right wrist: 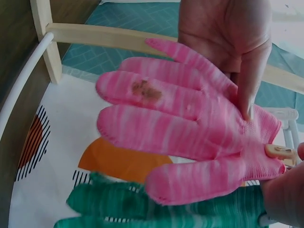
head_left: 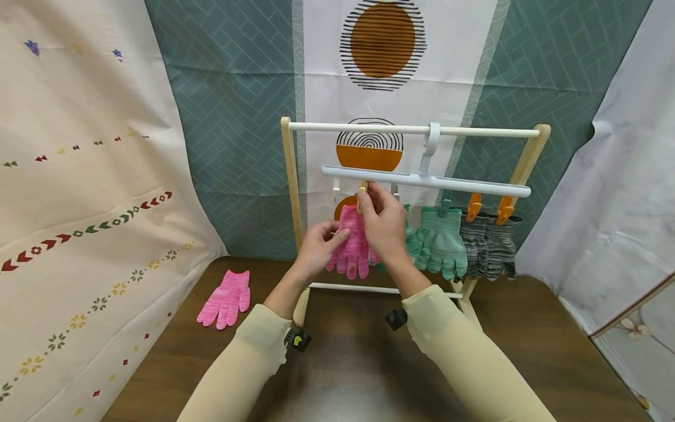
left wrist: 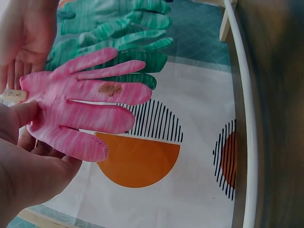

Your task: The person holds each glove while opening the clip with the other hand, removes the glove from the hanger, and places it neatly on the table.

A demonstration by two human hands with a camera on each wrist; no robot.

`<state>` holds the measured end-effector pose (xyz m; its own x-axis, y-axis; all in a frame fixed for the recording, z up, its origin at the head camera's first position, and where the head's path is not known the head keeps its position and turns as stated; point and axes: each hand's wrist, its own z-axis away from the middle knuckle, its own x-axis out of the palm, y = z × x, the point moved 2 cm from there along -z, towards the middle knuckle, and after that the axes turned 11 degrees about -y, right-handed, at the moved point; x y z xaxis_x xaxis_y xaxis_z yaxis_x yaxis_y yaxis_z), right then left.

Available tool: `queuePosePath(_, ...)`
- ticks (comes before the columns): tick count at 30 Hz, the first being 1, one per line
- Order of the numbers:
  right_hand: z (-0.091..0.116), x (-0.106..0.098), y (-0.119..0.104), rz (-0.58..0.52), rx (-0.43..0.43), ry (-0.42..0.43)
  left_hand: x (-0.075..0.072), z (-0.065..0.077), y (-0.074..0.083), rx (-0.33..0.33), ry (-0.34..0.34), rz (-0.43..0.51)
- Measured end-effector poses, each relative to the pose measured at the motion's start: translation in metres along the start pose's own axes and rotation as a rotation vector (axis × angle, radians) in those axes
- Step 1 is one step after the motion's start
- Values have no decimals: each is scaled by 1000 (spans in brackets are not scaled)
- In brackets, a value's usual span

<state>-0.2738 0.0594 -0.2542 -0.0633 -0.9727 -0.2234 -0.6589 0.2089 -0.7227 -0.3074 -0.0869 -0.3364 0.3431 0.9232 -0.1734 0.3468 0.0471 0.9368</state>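
A pink knit glove (head_left: 352, 252) with a brown stain on one finger hangs fingers-down below the light-blue hanger (head_left: 379, 175). My left hand (head_left: 319, 249) pinches its side near the cuff, thumb in front. At the cuff, my right hand (head_left: 387, 225) pinches a pale yellow clothespin (head_left: 361, 199), whose tip sits over the cuff's edge in the right wrist view. Just behind and to the right hang green gloves (head_left: 443, 240), partly hidden by my right hand. Another pink glove (head_left: 227, 300) lies flat on the table at the left.
The hanger hooks onto the top rail (head_left: 358, 128) of a wooden rack. Grey-black gloves (head_left: 501, 246) hang at its right end from orange clips (head_left: 474, 207). A white clip (head_left: 336, 185) hangs at its left end. A lower rail (head_left: 353, 288) crosses near the brown table (head_left: 348, 363). Patterned cloths surround everything.
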Motion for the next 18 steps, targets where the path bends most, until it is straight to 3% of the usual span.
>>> queuePosePath(7, -4, 2, 1, -31, 7, 43, 5, 12, 25, -25, -13, -22)
queuePosePath(18, -5, 2, 3, -71, 70, 42, 4, 12, 24, -29, -21, -8)
